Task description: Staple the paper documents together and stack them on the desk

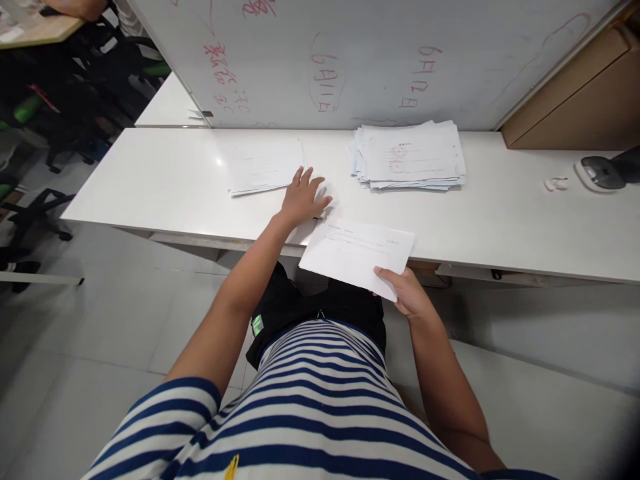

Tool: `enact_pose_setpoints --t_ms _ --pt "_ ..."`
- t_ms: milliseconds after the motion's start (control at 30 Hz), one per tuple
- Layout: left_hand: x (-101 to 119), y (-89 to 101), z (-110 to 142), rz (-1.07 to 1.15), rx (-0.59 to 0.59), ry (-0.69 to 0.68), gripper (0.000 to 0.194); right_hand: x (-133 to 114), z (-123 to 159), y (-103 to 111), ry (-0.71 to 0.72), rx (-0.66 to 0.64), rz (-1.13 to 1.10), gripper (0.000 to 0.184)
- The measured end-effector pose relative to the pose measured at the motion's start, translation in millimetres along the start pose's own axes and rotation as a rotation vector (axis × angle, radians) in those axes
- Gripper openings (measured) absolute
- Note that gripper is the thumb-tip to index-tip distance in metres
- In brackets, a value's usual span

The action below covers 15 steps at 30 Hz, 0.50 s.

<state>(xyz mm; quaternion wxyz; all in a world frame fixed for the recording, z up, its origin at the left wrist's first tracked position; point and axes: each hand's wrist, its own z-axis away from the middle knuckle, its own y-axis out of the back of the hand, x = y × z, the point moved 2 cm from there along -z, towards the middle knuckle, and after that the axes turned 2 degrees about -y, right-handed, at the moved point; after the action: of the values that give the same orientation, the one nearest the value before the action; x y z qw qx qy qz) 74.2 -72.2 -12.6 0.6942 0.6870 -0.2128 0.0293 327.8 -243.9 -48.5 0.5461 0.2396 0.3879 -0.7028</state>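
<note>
My right hand (411, 291) pinches the near right corner of a white printed sheet of paper (357, 253), thumb on top. That paper is held over the table's front edge; whether it is one sheet or several I cannot tell. My left hand (303, 197) is open with fingers spread, close to the right edge of a small stack of papers (267, 163) on the table. Whether its fingertips touch that stack is unclear. A small dark item under the left palm is mostly hidden. Farther right lies a thicker pile of papers (413, 153) with a red stamp on top.
The white table (505, 217) runs across in front of me, against a whiteboard (370, 67) with red writing. To the right are a cardboard box (575, 93), a small white object (556, 184) and a black-and-white device (600, 175). Office chairs (37, 213) stand at left.
</note>
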Motion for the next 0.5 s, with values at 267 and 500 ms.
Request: enact_pose_setpoints --t_ms 267,500 --pt "1.0 -7.6 -8.2 -0.034 -0.047 -0.025 0.06 -1.1 2.5 -0.4 0.0 0.02 0.023 0.044" --pt "2.4 0.9 -3.8 0.041 -0.067 0.019 0.064 3.7 0.7 1.6 -0.013 0.021 0.037 0.042"
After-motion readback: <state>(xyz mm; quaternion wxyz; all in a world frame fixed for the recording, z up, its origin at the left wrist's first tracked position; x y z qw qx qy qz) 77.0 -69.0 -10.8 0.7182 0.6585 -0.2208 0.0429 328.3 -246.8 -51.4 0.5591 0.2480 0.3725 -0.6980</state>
